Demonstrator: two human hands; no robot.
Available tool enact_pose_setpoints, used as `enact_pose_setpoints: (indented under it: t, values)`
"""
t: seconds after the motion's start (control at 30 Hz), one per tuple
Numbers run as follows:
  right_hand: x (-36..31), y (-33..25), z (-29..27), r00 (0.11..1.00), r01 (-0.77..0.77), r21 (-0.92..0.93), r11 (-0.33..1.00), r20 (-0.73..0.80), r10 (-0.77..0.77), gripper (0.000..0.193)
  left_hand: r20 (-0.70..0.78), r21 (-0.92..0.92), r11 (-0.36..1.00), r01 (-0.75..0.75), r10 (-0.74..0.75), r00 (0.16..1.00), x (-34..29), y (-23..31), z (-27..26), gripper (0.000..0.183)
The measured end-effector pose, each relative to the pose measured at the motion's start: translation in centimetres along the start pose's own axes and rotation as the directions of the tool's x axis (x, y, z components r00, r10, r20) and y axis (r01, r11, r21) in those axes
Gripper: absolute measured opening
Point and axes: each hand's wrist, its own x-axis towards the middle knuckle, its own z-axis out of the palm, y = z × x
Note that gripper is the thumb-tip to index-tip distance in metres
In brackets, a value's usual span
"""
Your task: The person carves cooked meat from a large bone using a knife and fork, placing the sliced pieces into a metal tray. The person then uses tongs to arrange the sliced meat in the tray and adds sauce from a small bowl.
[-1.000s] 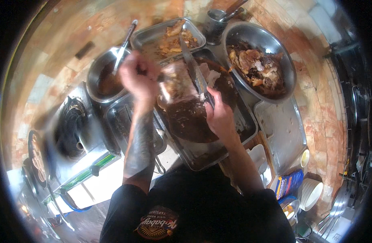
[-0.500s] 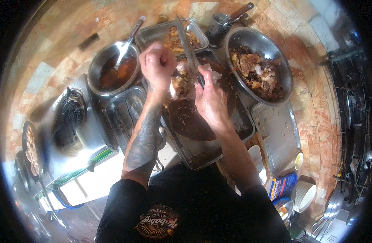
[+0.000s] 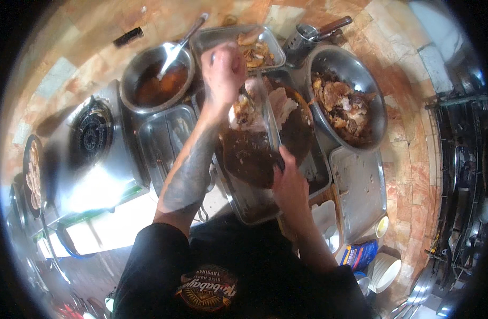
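Observation:
My right hand (image 3: 290,178) is wrapped round the dark handle of a long knife (image 3: 270,118), whose blade points away from me. Left of the blade lies a pale, browned chunk of cooked meat (image 3: 243,118), and to its right rests a flatter slice of meat (image 3: 281,105). Both lie on a round brown cutting board (image 3: 249,159), set in a shallow metal tray (image 3: 249,210). Above the chunk my left hand (image 3: 221,69) is closed in a fist. A thin dark piece shows below that fist, against the meat; its kind is hidden.
A steel bowl of meat (image 3: 379,119) stands at right, with a bare metal tray (image 3: 358,191) nearer me. A bowl of reddish-brown liquid (image 3: 129,87) holding a spoon is at left, beside a burner (image 3: 92,130). Behind are a tray of meat pieces (image 3: 214,34) and a utensil holder (image 3: 298,45).
My right hand has drawn the knife back toward me, and the blade sits lower along the meat. The slice right of the blade shows more fully. My left fist stays above the chunk.

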Motion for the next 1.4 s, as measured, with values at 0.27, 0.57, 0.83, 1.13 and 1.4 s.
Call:
enact_pose_setpoints:
  t: [0.27, 0.57, 0.83, 1.13, 1.4]
  values:
    - [2.9, 1.5, 2.5, 0.998, -0.032, 0.027, 0.999, 0.055, 0.030, 0.043, 0.107, -0.237, 0.962, 0.135, -0.113, 0.988, 0.3, 7.4, 1.0, 0.037]
    - [2.7, -1.1, 0.8, 0.999, -0.035, 0.061, 0.998, 0.024, 0.034, 0.043, -0.078, -0.110, 0.974, 0.198, -0.207, 0.975, -0.4, 5.5, 2.7, 0.056]
    - [5.0, -1.9, 1.3, 0.982, 0.156, 0.137, 0.978, -0.129, -0.139, 0.040, -0.004, -0.137, 0.971, 0.195, -0.198, 0.980, -0.7, 3.3, 0.6, 0.055]
    - [10.1, -4.0, -1.8, 0.733, 0.510, 0.157, 0.846, -0.593, -0.332, 0.037, -0.059, -0.109, 0.986, 0.125, -0.131, 0.990, -1.5, 3.2, 1.6, 0.056]
    - [8.4, -5.0, -3.3, 0.989, 0.050, 0.192, 0.980, -0.144, -0.022, 0.037, -0.144, 0.000, 0.995, 0.097, -0.096, 0.985, -2.2, 3.8, 2.2, 0.055]
